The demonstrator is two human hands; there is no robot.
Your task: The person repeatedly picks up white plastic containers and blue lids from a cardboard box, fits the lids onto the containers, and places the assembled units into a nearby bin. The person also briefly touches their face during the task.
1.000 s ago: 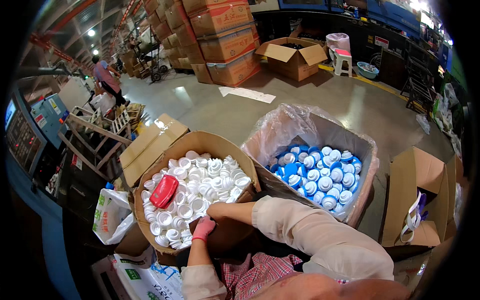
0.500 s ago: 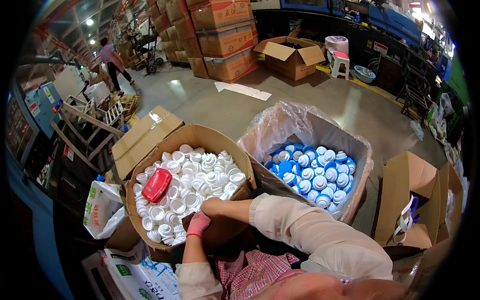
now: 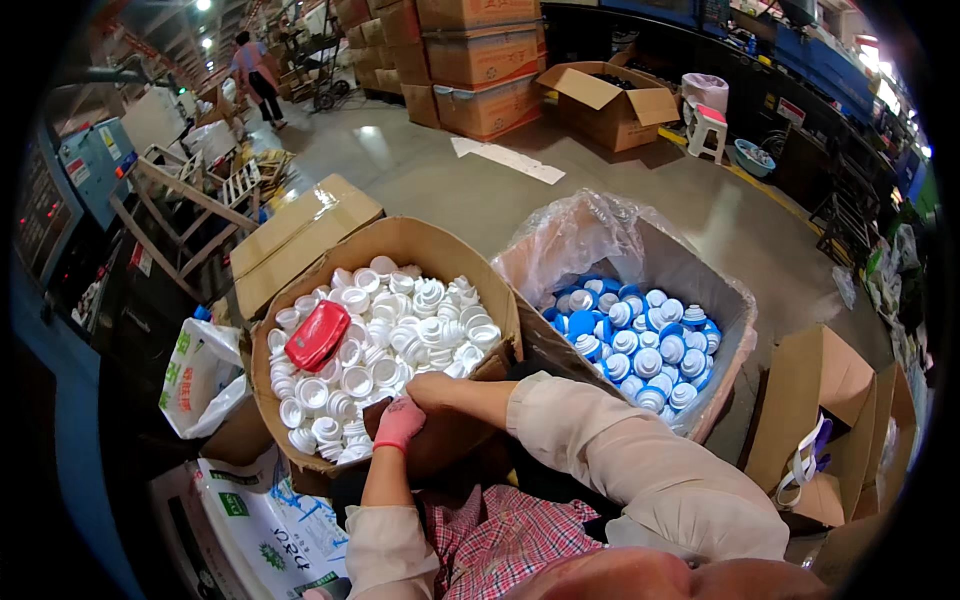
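My left hand, in a pink glove, and my bare right hand meet over the near edge of a cardboard box. Both look closed, fingers curled inward and mostly hidden; whatever they hold cannot be made out. White ridged plastic caps fill this box in front of my hands. On the caps toward the left lies a red pouch-like object. To the right, a second box, lined with clear plastic film, contains blue-and-white caps.
Right of me stands an open carton with a white-and-purple strap. A white plastic bag is at the left. Farther off are stacked cartons, an open carton, a stool and a walking person.
The view has shifted, so the boxes sit slightly farther right. My hands stay together at the same box edge. The distant person has changed stance while walking.
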